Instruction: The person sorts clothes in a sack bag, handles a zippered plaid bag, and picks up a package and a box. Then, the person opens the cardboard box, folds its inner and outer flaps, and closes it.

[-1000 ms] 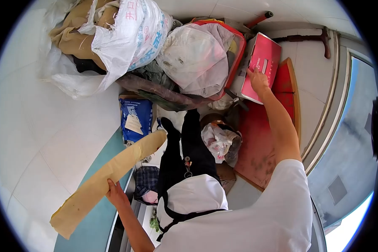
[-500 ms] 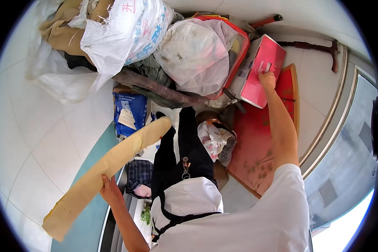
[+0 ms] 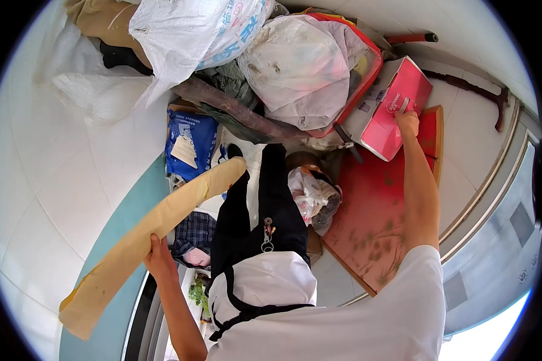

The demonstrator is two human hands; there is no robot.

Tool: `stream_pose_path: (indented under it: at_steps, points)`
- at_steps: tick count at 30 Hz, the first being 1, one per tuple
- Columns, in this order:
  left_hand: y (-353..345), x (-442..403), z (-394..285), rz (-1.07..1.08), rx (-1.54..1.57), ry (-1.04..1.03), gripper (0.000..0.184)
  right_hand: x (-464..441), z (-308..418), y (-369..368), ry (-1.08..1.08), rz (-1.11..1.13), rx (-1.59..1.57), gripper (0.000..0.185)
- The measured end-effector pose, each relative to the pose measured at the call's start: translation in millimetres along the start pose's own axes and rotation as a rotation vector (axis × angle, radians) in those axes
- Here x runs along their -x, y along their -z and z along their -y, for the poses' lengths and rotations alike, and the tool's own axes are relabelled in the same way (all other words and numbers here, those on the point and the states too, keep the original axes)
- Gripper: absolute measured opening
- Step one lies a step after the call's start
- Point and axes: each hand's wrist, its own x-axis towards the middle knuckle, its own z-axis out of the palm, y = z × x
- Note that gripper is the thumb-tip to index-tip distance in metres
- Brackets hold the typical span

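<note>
My left hand (image 3: 161, 257) is closed around the lower edge of a long, flat tan strip (image 3: 120, 263), which looks like cardboard or thick paper. The strip slants across my left side, its upper end in front of my legs and its lower end worn and yellowed. My right hand (image 3: 408, 123) grips a red and white cardboard box (image 3: 384, 129), with the fingers at the slot in its red face. This box is tilted against a red-rimmed container (image 3: 372, 75) and overlaps a red board with a leaf pattern (image 3: 367, 216).
Stuffed white sacks (image 3: 180, 36) and a plastic-covered bundle (image 3: 301, 66) are piled ahead. A blue packet (image 3: 190, 141) lies near my feet, and plastic bags (image 3: 310, 195) sit by my leg. A dark cane (image 3: 473, 84) lies on the tiles at the right, near a door frame.
My view has shifted slightly, so the pile, the box and the board appear farther right. Both hands keep their hold on the strip and the box.
</note>
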Motion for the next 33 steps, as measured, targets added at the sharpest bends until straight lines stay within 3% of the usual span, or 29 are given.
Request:
stream_pose_path:
  at_steps: [3,7,10,13,16,19,33]
  points:
    - [2.5,1.8,1.9,0.004,-0.001,0.004,0.044,-20.3,-7.1,6.3,0.052,0.233,-0.086,0.059]
    - [12.7,3.4,10.5,-0.027,0.034,0.028,0.043,-9.6,-2.7,9.0,0.030,0.058,-0.059,0.057]
    - [15.8,1.4,14.7,-0.045,0.037,0.057,0.041,-8.2,0.3,15.9,0.017,0.111,-0.066,0.049]
    - [18.8,-2.5,21.6,-0.052,0.056,0.063,0.041,-52.9,-44.4,-23.8,-0.013,0.185,-0.559,0.033]
    - [15.9,-3.5,21.0,-0.055,0.090,0.064,0.041,-5.8,-30.1,-10.3,-0.053,0.177,-0.899,0.021]
    - [18.8,-8.2,25.6,-0.031,0.099,0.058,0.042,6.0,-37.9,11.4,-0.213,0.351,-1.178,0.019]
    - [33.7,-25.2,-3.5,0.011,0.100,-0.010,0.037,48.0,-55.6,46.4,-0.177,0.193,-1.284,0.014]
